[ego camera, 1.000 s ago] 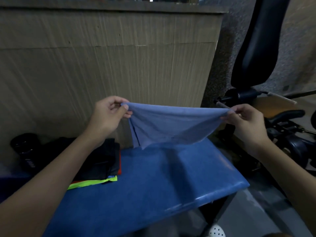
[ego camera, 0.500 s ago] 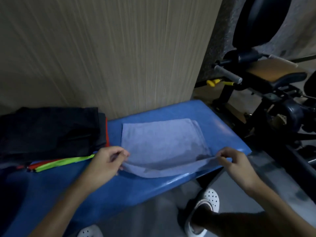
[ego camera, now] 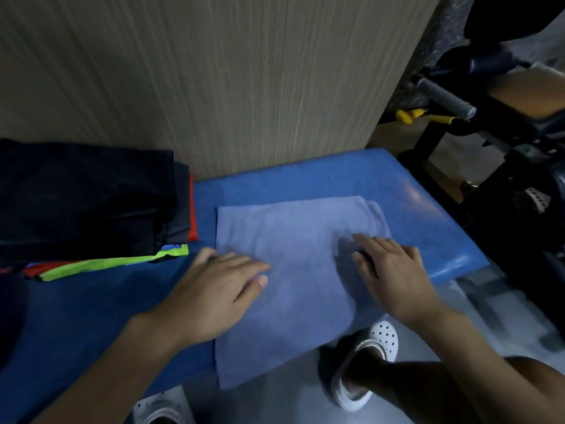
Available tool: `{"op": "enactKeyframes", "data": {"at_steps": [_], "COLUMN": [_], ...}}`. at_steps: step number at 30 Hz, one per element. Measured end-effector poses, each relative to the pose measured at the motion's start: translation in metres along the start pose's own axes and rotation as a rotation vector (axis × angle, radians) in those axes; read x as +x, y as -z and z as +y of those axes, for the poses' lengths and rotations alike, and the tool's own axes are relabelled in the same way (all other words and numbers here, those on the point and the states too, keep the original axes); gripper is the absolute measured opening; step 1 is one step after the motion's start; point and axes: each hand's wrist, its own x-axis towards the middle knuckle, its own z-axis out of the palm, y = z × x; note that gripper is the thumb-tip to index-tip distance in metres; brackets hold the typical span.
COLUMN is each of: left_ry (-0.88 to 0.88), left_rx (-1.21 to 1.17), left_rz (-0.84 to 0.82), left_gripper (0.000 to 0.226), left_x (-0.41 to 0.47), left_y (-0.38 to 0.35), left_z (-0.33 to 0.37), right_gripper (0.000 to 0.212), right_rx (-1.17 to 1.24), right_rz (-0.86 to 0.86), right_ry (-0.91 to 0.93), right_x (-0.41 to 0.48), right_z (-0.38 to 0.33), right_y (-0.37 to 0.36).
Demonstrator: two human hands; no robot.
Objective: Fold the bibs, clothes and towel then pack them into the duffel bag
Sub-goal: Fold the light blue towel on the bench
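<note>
Head view: I count one towel (ego camera: 293, 240), folded, lying on one blue bench (ego camera: 412, 185), its near edge hanging over the front. One stack (ego camera: 85, 197) of dark clothes sits left of it, apart, with bright bib edges (ego camera: 113, 266) poking out beneath. Two hands: the left hand (ego camera: 214, 289) and right hand (ego camera: 394, 276) both lie flat on the towel, fingers straight, gripping nothing. Two white shoes (ego camera: 376, 341) show below. Half a second ago both hands pinched the towel's near edge; now they press it.
</note>
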Motion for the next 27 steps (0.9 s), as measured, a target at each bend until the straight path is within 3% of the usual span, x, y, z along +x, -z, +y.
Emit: {"op": "enactKeyframes", "data": {"at_steps": [6, 12, 18, 24, 27], "left_ry": [-0.023, 0.014, 0.281, 0.339, 0.353], "left_rx": [0.126, 0.054, 0.089, 0.155, 0.075], "left_rz": [-0.021, 0.056, 0.082, 0.123, 0.179], "left_gripper": [0.039, 0.038, 0.058, 0.050, 0.034], "left_x": [-0.008, -0.006, 0.001, 0.006, 0.005], "left_y": [-0.009, -0.009, -0.014, -0.013, -0.013], "left_z": [-0.001, -0.003, -0.013, -0.020, -0.023], "right_gripper": [0.037, 0.012, 0.030, 0.035, 0.047], "right_rx": [0.023, 0.032, 0.146, 0.376, 0.370], "right_rz": [0.058, 0.107, 0.110, 0.101, 0.030], "right_ry": [0.047, -0.007, -0.191, -0.298, -0.305], "right_x": [-0.012, -0.006, 0.018, 0.040, 0.045], "right_z": [-0.004, -0.001, 0.004, 0.001, -0.002], "right_y": [-0.009, -0.005, -0.006, -0.009, -0.008]}}
